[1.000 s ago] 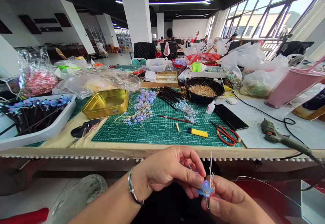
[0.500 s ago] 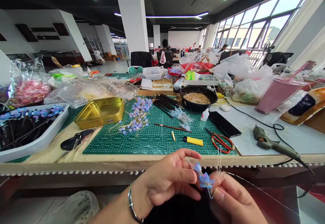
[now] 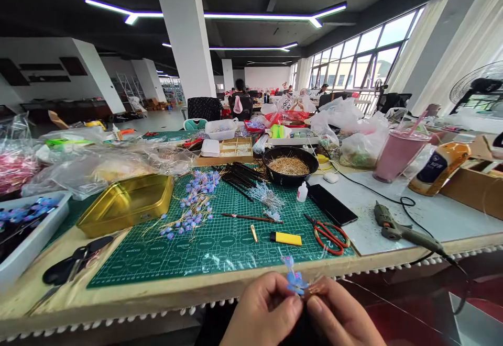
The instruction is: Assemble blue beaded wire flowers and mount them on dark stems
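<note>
Left hand [image 3: 263, 309] is closed to a fingertip pinch on the near-left side of the blue flower piece [image 3: 296, 282]. Right hand [image 3: 341, 309] pinches its coppery strands [image 3: 313, 289], thumb against curled index; exact contact under both thumbs is hidden. Piece is off the table, just beyond its near edge. Step as I read it: two-handed adjusting where blooms meet strands. Next move calls for a steady right pinch and light left fingertips; petals look easy to crush. Long axis slants: smaller bloom at the far end, up and slightly left; strand end near-right. Outward from there: yellow lighter [image 3: 288, 238] and red-handled scissors [image 3: 316, 224] on the green cutting mat [image 3: 157, 262], brush [image 3: 251, 218] farther, glue gun [image 3: 404, 231] well right, gold tin [image 3: 129, 215] far left.
</note>
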`<state>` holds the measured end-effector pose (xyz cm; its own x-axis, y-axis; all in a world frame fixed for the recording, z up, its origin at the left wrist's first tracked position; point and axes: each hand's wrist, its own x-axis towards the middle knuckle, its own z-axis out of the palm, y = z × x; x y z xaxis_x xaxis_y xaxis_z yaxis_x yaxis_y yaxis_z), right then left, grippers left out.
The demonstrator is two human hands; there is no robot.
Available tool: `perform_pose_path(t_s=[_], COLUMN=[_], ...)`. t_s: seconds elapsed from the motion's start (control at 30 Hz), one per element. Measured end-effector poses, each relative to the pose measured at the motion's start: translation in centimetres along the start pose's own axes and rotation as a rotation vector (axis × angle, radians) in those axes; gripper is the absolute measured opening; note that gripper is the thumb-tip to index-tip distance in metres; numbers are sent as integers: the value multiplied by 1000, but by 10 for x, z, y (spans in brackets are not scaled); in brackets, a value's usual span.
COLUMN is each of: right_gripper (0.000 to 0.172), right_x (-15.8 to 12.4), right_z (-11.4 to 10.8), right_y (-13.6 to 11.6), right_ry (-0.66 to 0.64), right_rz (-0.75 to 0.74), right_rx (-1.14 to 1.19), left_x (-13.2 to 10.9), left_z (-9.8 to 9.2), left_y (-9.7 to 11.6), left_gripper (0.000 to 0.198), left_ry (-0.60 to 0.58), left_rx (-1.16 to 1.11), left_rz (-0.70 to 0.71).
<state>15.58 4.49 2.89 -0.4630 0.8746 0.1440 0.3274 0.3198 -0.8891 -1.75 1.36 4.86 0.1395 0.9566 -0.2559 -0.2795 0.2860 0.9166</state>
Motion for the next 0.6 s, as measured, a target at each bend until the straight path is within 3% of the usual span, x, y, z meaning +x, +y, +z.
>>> perform_pose_path(t_s=[0.1,0.23,0.47,0.6], right_gripper=[32,23,28,39], right_x=[32,75,101,110], right_z=[-39,-82,-92,-104], right_y=[13,38,66,55], right_ry=[10,31,-21,-56], right_rz=[4,81,158,187], right_rx=[-579,-796,-736,-509], left_x=[6,27,78,102], left_z=[-10,-23,-25,-22], left_y=[19,51,81,91], left_gripper=[24,17,16,13], left_ry=[113,175,77,65], left_rx=[-41,-170,-294,-279], left_rz=[141,253,255,271])
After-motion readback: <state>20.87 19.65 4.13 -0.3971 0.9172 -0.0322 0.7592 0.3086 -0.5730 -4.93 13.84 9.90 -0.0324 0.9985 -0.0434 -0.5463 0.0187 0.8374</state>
